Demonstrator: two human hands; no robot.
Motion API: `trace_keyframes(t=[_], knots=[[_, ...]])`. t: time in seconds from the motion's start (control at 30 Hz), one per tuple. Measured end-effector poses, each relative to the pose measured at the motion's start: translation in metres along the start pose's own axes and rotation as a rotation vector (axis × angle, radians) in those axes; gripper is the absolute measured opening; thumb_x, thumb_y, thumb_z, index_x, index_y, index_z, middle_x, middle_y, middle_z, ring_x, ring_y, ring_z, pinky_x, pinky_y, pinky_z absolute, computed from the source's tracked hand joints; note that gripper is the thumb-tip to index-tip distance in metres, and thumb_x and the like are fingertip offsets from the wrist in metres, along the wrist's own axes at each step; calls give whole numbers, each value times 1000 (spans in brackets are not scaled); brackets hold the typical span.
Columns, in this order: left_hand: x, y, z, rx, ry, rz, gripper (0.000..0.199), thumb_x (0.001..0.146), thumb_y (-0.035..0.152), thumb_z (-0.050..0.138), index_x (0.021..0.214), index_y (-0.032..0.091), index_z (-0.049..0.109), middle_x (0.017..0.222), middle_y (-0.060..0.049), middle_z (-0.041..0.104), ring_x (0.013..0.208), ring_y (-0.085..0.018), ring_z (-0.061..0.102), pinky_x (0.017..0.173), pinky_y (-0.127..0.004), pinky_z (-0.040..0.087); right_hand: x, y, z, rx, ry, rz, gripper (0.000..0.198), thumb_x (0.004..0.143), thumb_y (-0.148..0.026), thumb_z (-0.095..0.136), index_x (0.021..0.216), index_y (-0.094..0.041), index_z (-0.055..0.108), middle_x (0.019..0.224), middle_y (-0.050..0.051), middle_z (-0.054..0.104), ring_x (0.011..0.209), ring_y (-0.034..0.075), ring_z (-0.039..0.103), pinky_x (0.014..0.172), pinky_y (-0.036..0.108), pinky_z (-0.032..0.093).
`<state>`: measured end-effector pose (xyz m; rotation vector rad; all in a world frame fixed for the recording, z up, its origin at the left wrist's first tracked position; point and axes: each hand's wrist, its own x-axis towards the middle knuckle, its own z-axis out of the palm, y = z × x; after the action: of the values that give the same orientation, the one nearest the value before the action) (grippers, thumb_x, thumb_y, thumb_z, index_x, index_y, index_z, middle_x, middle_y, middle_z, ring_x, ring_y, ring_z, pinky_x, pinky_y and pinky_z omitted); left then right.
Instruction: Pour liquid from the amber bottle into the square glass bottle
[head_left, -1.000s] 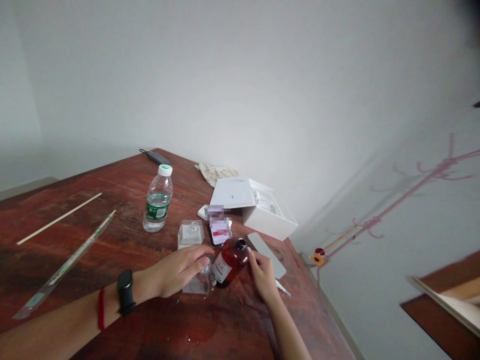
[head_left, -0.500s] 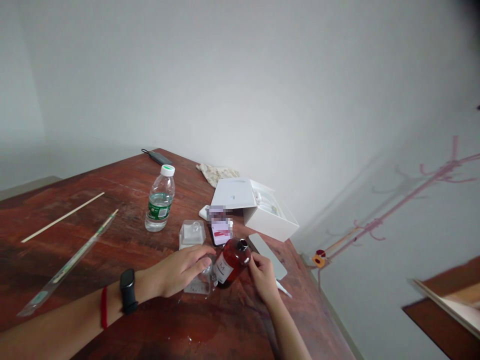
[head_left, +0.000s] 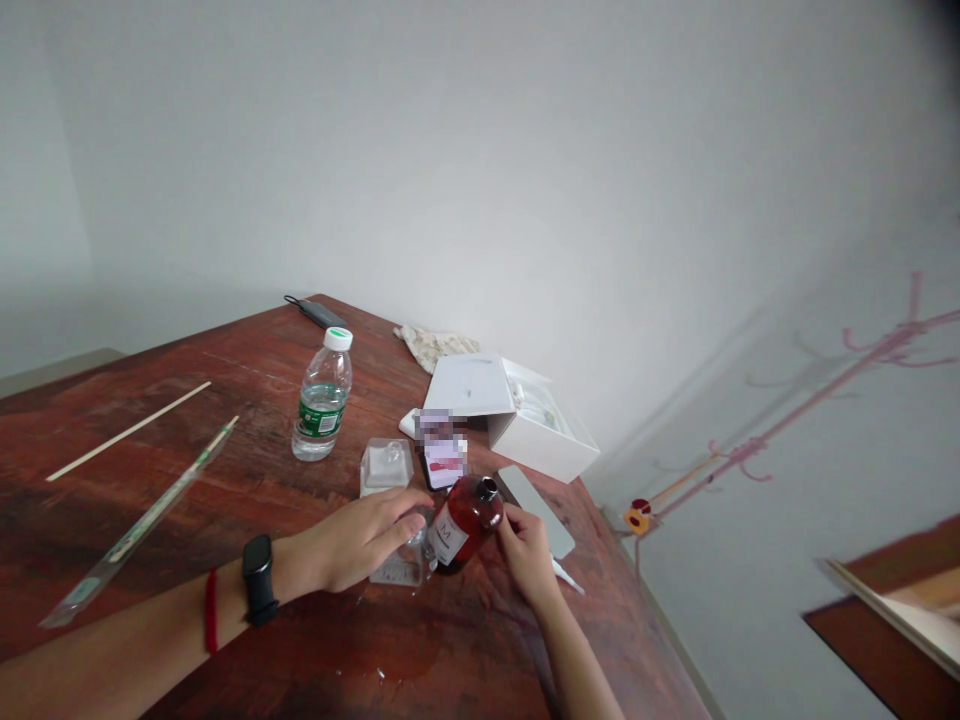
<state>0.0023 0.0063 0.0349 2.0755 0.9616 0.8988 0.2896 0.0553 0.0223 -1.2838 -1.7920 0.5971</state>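
My left hand [head_left: 360, 540] rests over a small clear glass bottle [head_left: 401, 562] on the wooden table [head_left: 225, 520], with its fingers curled on the bottle's top. A brown bottle [head_left: 463, 520] with a pale label is tilted toward that glass bottle, and my right hand [head_left: 527, 553] holds it from the right side. The brown bottle's black neck points up and to the right. A black watch and a red band sit on my left wrist.
Behind the hands stand a clear square container [head_left: 385, 466], a phone [head_left: 442, 462] and a water bottle [head_left: 322, 396]. An open white box [head_left: 517, 412], a grey flat slab [head_left: 536, 497], a cloth [head_left: 435, 345], a wooden stick [head_left: 127, 432] and a wrapped long stick [head_left: 142, 520] also lie on the table.
The view has shifted slightly. Both hands and the two bottles stay in nearly the same pose.
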Motion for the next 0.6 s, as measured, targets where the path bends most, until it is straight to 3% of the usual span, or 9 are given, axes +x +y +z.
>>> trace_keyframes(t=[0.1,0.2,0.27,0.33,0.4,0.47,0.6], knots=[[0,0,0,-15,9,6,46,113,48,37,140,21,61,142,-11,69,131,-29,63,114,-42,48,1,1,-3,14,10,6,64,95,-73,54,62,-19,63,59,1,55,62,18,48,58,29,37],[-1,3,0,-17,20,-16,45,113,47,38,141,21,61,141,-11,70,130,-30,64,114,-43,48,-2,-1,-7,108,-11,-6,62,97,-74,52,101,-18,77,86,8,74,78,25,64,68,33,50],[0,3,0,-14,14,-14,46,113,48,38,140,20,62,142,-12,69,131,-30,64,115,-44,47,-6,-4,-7,253,-93,-34,69,92,-72,64,139,-22,65,122,13,75,105,31,71,86,39,57],[0,0,0,-4,5,-10,48,113,50,36,141,20,61,144,-12,68,133,-31,62,116,-44,46,-11,-6,-3,367,-187,-57,90,83,-63,82,158,-28,45,150,14,62,132,34,63,107,45,53],[1,-5,2,9,0,-5,51,113,51,34,144,19,58,146,-13,66,135,-31,61,118,-44,45,-15,-8,3,409,-267,-61,100,77,-53,92,159,-28,40,158,15,56,142,35,56,118,50,45],[1,-11,4,17,2,3,54,113,54,33,146,18,56,148,-14,65,136,-31,60,118,-45,44,-17,-9,10,427,-324,-51,92,77,-48,93,153,-25,47,151,16,62,138,36,60,119,54,44],[0,-18,6,20,12,23,57,112,57,33,150,18,52,150,-14,63,138,-31,58,121,-45,42,-17,-10,19,386,-268,-43,79,73,-44,95,139,-21,57,133,17,72,122,37,70,112,55,51]])
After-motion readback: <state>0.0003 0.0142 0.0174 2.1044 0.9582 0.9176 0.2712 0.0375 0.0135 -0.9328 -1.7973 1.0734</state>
